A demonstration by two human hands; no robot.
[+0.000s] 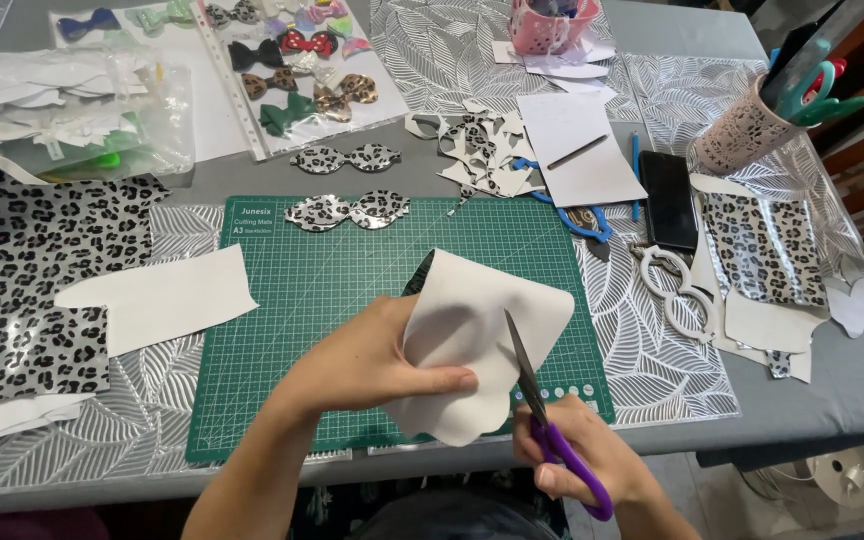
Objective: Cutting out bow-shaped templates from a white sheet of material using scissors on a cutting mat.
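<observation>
Right hand (pixel 582 462) at 5 o'clock, fingers curled through purple-handled scissors (pixel 542 415), blades up, biting white sheet (pixel 477 345). Left hand (pixel 382 360) at 7 o'clock, thumb pinching sheet above green cutting mat (pixel 282 300). At 12 o'clock, 2 leopard-print cutouts (pixel 347 185).

1. Your purple-handled scissors (pixel 552 420) meet an off-white scalloped sheet (pixel 477 340).
2. The cutting mat (pixel 352 280) is green with a pale grid.
3. Black-and-silver leopard spots cover the vinyl sheet (pixel 32 280).
4. The table (pixel 852 390) is grey.
</observation>
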